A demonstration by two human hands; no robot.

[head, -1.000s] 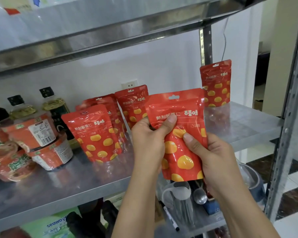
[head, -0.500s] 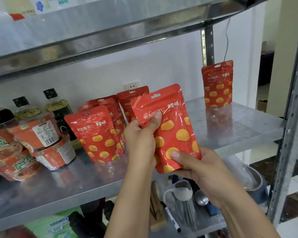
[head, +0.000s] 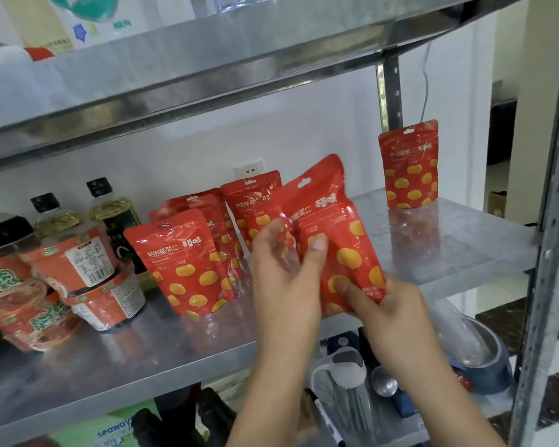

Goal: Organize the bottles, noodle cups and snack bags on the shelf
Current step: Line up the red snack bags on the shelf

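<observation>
Metal shelf (head: 449, 246): held just above it, the snack bag (head: 346, 240) now leans right, lower than before. Left hand (head: 284, 269) pinches its side; right hand (head: 394, 311) grips its bottom. Noodle cups (head: 78, 269) stacked left.

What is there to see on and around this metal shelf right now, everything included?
shelf: one, silver metal, middle level of the rack
held snack bag: one, red with yellow spots, tilted over the shelf's middle
standing snack bags: at least four, red, clustered left of the held one
lone snack bag: one, red, upright at back right
noodle cups: about four, red-orange, piled at left
bottles: at least three, two yellow with black caps, one dark, behind the cups
wall socket: one, white, behind the bags
jug: one, clear with white lid, lower level
spoon: one, silver, beside the jug
left grip: bare hand, pinches the held bag's left edge
right grip: bare hand, holds its bottom
</observation>
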